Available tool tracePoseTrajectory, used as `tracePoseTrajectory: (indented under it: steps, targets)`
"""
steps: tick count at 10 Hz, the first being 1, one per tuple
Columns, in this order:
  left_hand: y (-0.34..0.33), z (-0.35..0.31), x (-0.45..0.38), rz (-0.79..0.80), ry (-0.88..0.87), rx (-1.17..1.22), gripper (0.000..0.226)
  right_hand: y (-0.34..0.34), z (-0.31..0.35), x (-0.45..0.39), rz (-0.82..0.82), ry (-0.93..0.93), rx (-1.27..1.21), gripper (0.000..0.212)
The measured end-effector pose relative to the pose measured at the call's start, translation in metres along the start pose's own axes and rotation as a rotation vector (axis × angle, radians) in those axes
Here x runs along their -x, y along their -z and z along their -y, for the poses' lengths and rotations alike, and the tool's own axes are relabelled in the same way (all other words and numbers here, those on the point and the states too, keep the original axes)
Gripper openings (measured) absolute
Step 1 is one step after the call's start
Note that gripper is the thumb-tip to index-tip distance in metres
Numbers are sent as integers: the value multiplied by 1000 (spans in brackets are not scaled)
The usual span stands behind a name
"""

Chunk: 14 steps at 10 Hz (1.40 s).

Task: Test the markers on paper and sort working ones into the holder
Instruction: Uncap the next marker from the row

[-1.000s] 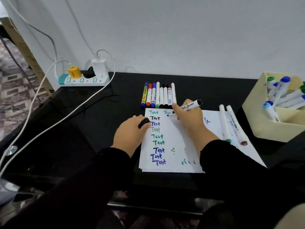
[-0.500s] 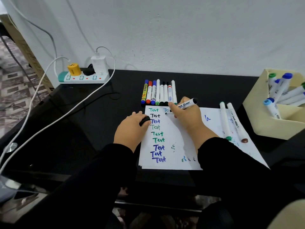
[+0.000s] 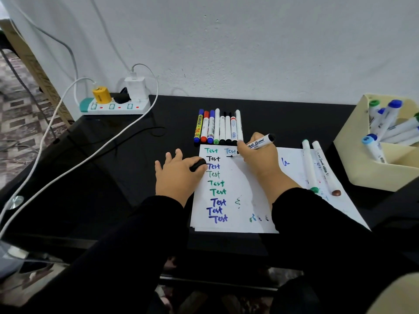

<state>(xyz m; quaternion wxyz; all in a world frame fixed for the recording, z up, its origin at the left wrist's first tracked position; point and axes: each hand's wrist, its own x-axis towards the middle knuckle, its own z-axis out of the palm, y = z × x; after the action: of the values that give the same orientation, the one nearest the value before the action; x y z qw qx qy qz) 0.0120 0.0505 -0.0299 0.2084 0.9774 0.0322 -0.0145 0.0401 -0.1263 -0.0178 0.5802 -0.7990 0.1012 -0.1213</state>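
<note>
My right hand point(image 3: 260, 163) grips a white whiteboard marker point(image 3: 259, 143) with its black tip on the paper point(image 3: 233, 189), beside a short black line in the second row. My left hand point(image 3: 179, 175) rests on the paper's left edge and holds the black cap point(image 3: 197, 165) between thumb and finger. The sheet carries several "Test" words in green, black and blue. A row of several markers point(image 3: 217, 126) lies just beyond the paper. Two white markers point(image 3: 315, 166) lie on the paper's right part. A cream holder point(image 3: 371, 173) at the right contains several blue- and green-capped markers.
A white power strip point(image 3: 114, 107) with a yellow adapter and a white charger sits at the back left against the wall. White cables point(image 3: 74, 164) run across the left of the black table point(image 3: 102, 189). The table's front edge lies under my sleeves.
The right hand has moved the marker tip down to the second row and drawn a short black line. The left hand's fingers have spread; the cap stays in it.
</note>
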Motion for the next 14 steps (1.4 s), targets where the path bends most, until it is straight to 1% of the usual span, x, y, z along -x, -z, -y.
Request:
tracePoseTrajectory:
  steps: [2,5,6,8,10,11,13,14]
  targets:
    - [0,0,0,3,1,-10,43,0,2,3,33,-12,-9,39]
    - [0,0,0,-7,-7,-4,42,2,4,4,-18,2,13,39]
    - [0,0,0,0,-5,-18,43,2,5,7,2,12,6,40]
    - [0,0,-1,9,-2,-29,43,3,4,4,-52,14,62,39]
    - [0,-1,-1,21,6,-43,44,3,4,5,-48,18,85,39]
    - [0,-1,-2,21,7,-45,44,3,4,4,-83,9,124,38]
    - [0,-1,-1,12,4,-41,43,3,3,2,-107,17,96,36]
    - [1,-1,-1,18,7,-39,43,4,2,2,-75,22,127,37]
